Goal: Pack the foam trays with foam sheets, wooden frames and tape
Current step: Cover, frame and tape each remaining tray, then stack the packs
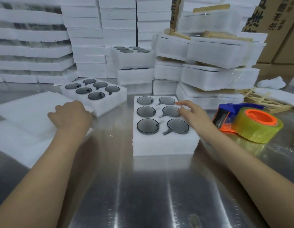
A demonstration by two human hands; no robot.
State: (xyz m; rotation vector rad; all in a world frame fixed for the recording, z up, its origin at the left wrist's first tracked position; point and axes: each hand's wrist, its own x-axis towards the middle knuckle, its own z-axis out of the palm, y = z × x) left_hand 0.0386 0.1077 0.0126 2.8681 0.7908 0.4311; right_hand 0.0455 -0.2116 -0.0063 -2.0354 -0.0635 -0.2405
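Observation:
A white foam tray (pixel 164 142) with several dark round glass pieces in its holes stands on the steel table in front of me. My right hand (pixel 190 112) rests on the tray's right edge, fingers spread and touching the foam. My left hand (pixel 70 114) lies on a stack of thin white foam sheets (pixel 27 112) at the left, fingers curled at the top sheet's far edge. A tape dispenser (pixel 248 122) with a yellowish roll, orange hub and blue handle lies to the right of the tray. Wooden frames (pixel 264 101) lie at the far right.
A second filled foam tray (pixel 100 104) sits behind the sheets. Tall stacks of white foam boxes (pixel 87 46) and wrapped packs (pixel 217 76) wall off the back. Cardboard cartons (pixel 277 30) stand at the back right. The steel table (pixel 143 195) is bare near me.

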